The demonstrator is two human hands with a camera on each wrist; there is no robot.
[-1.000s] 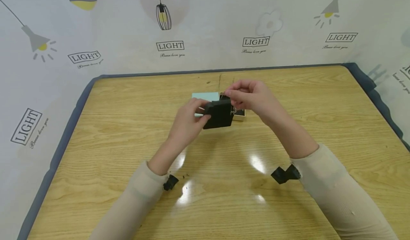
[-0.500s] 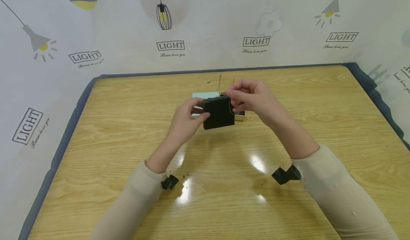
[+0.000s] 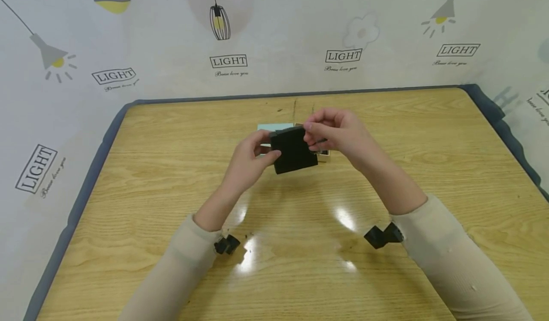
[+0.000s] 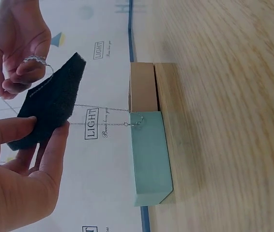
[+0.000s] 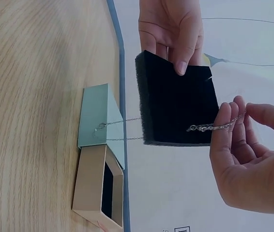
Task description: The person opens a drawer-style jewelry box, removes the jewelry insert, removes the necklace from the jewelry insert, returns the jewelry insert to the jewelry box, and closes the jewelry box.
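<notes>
Left hand [image 3: 246,161]: closed to pad thickness, thumb on near face, fingers behind; pinches black square foam pad [image 3: 293,153] by its left edge, held above the table.
Right hand [image 3: 339,129]: thumb and fingertips nipped together on thin silver chain [image 5: 212,127], other fingers loosely bent; at pad's right edge, contact with pad unclear.
Chain: bunched part by right fingers, in front of pad face; two strands hang below pad. Around or through pad: can't tell.
Boxes: just beyond hands, side by side. Pale teal box [image 3: 274,127] past left hand, beige box with black interior [image 5: 89,180] past right.
Table: glossy wood-grain top [image 3: 291,264], below both hands.
Sleeves: cream knit [image 3: 186,249], behind each hand.
</notes>
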